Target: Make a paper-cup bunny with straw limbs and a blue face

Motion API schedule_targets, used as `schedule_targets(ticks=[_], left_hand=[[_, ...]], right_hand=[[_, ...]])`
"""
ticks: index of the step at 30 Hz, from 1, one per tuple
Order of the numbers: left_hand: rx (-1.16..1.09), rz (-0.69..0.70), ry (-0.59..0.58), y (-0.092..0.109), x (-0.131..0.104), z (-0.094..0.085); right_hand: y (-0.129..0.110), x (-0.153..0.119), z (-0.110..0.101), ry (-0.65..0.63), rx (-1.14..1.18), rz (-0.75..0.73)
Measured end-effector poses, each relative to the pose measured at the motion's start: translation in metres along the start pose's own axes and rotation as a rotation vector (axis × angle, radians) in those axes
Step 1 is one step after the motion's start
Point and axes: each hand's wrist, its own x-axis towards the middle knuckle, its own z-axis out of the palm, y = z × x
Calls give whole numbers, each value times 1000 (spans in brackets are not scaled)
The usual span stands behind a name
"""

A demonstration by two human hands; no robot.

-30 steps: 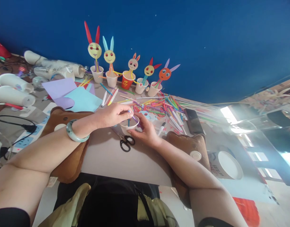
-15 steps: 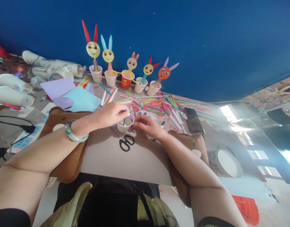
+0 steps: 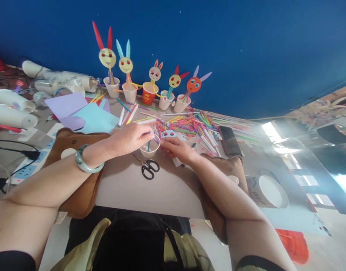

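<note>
A white paper cup (image 3: pixel 148 153) stands upright in front of me. Inside it are a thin blue stick (image 3: pixel 148 146) and a slim purple stick (image 3: pixel 156 140). My left hand (image 3: pixel 130 137), with a jade-coloured bangle at the wrist, reaches over the rim and pinches the purple stick. At the cup's right side, my right hand (image 3: pixel 177 148) is closed with thumb and finger together; whatever lies between them is too small to make out. Black-handled scissors (image 3: pixel 150 169) lie just below the cup, their blades partly hidden. A light-blue paper face with red eyes (image 3: pixel 169 134) lies behind my right hand.
Several rabbit figures in cups, such as one with an orange face (image 3: pixel 194 85), line the blue wall. Coloured sticks (image 3: pixel 186 124) are heaped behind my hands. Brown cushions (image 3: pixel 73 180) lie under my forearms. A phone (image 3: pixel 230 140) is right, a power strip (image 3: pixel 26 168) left.
My right fingertips have shifted slightly away from the cup's side. The left hand keeps its pinch at the rim. The whole view has moved a little.
</note>
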Motion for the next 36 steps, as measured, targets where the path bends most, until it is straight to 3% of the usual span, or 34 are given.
schedule_targets(ticks=[11,17,22,25,32,36], left_hand=[[24,-44,-7,4,-2,-3],[99,10,-49,12,-2,0],[161,32,-67,15,-4,10],[164,8,-59,13,-4,12],[20,-82,0,4,2,6],[-123,-115,22,-1,5,5]], right_hand=[[-4,2,-6,-69,243,70],[2,6,-4,64,143,80],[8,6,4,298,-146,-94],[6,2,10,378,-165,-237],[7,2,11,231,155,-354],[12,5,10,260,167,-432]])
